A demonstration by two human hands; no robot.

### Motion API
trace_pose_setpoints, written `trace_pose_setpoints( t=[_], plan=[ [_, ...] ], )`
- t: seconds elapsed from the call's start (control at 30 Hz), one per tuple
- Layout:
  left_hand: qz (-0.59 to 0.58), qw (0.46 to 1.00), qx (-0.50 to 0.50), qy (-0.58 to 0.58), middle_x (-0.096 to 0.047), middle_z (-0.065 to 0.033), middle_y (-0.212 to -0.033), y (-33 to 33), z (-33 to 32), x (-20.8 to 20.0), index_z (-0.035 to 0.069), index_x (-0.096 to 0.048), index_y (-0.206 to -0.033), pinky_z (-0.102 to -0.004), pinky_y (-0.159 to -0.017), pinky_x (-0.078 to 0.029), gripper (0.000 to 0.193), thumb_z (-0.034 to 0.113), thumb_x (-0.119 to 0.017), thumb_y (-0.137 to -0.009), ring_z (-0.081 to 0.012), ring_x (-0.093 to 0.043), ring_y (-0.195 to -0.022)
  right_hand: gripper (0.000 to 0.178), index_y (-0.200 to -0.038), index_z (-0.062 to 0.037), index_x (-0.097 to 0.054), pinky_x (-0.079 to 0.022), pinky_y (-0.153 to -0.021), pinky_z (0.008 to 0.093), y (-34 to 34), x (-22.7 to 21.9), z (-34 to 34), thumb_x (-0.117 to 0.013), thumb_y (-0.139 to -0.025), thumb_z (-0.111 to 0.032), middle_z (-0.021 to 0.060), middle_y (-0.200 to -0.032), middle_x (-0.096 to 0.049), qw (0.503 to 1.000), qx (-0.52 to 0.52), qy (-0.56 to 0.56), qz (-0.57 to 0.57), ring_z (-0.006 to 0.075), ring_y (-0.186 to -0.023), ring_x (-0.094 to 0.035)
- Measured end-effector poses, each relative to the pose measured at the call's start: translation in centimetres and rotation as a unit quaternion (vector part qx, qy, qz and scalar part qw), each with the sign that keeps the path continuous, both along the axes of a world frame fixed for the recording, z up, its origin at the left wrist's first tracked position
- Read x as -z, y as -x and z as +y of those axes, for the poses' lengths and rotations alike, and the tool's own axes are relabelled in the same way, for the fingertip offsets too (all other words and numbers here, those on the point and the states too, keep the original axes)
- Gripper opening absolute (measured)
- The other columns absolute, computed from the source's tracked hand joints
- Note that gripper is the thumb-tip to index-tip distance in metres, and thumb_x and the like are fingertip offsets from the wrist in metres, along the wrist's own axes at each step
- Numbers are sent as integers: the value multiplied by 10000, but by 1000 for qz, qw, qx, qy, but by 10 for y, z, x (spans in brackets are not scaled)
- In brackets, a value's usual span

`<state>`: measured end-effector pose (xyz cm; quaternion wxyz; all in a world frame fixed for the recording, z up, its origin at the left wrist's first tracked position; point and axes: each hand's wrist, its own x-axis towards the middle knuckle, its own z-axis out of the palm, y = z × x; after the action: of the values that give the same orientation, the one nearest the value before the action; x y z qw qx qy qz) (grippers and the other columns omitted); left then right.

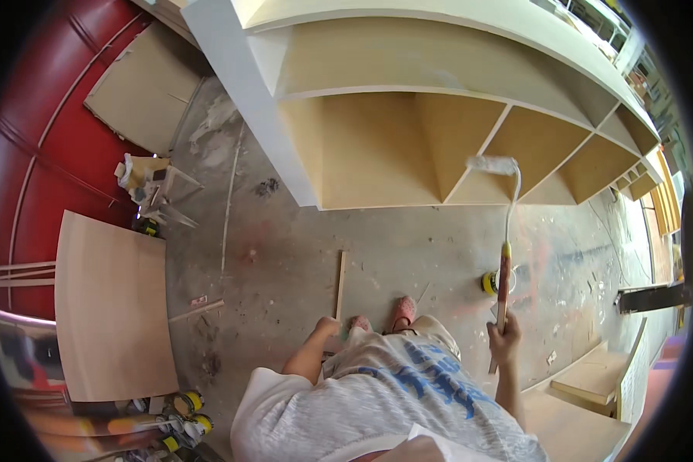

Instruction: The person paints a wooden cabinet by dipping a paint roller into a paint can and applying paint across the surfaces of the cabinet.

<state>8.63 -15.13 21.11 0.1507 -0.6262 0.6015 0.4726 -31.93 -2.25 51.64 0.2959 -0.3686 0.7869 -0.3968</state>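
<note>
My right hand [504, 340] is wrapped round the handle of a paint roller [503, 285], which is held upright in front of me. Its white roller sleeve [493, 165] is in line with the divider of a large shelf unit [377, 146]; whether they touch I cannot tell. The unit's edges are painted white, while its compartments look pale yellowish. By my left side hangs my left hand [327, 327], its fingers too small and hidden to make out. A thin wood strip [341, 281] ends right beside it; I cannot tell whether the hand touches it.
A curved wood panel [115, 308] stands at the left near a red wall [23, 146]. Behind it is a small stand [158, 185] with things on it. A yellow-and-black can [490, 282] sits on the stained floor. Boards [593, 377] lie at the right, more cans [189, 403] lower left.
</note>
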Motion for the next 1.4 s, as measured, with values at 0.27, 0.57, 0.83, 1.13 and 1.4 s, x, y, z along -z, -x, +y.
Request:
trace_pose_setpoints(
  t=[0.27, 0.57, 0.83, 1.13, 1.4],
  plan=[
    [39, 998, 32, 22, -599, -163, -753, 17, -21, 1, 2, -600, -803, -362, -645, -441, 323, 302, -498, -740, -271, -581, -654, 108, -738, 4, -480, -362, -482, 332, 21, 64, 72, -530, -679, -71, 102, -541, -427, 979, 90, -81, 165, 174, -494, -414],
    [23, 993, -84, -73, -607, -87, -744, 72, 11, -2, 2, -596, -837, -336, -559, -437, 236, 208, -528, -745, -189, -562, -616, 216, -838, -2, -528, -407, -521, 365, 110, 69, 111, -546, -704, -170, 171, -594, -512, 974, 170, -100, 115, 302, -531, -506],
    [-3, 987, -159, -22, -571, -130, -986, 200, 21, -76, -30, -473, -1107, -299, -727, -438, 379, 160, -517, -782, -211, -567, -856, 448, -835, 46, -552, -420, -659, 451, 260, 139, 211, -550, -732, -389, 266, -777, -561, 914, 170, -365, 54, 407, -755, -547],
    [6, 994, 30, -104, -576, -130, -955, 312, 48, -87, -9, -475, -1114, -279, -667, -449, 412, 173, -554, -753, -173, -572, -780, 361, -849, 65, -553, -436, -689, 435, 316, 201, 195, -514, -751, -280, 266, -800, -567, 880, 209, -410, -122, 385, -786, -559],
    [-11, 988, -118, -97, -570, -114, -949, 334, 14, -81, -5, -457, -1133, -261, -663, -434, 404, 156, -535, -770, -163, -559, -800, 349, -791, 57, -540, -447, -566, 425, 383, 245, 147, -486, -787, -287, 233, -680, -570, 879, 201, -415, -121, 365, -642, -573]
  ],
)
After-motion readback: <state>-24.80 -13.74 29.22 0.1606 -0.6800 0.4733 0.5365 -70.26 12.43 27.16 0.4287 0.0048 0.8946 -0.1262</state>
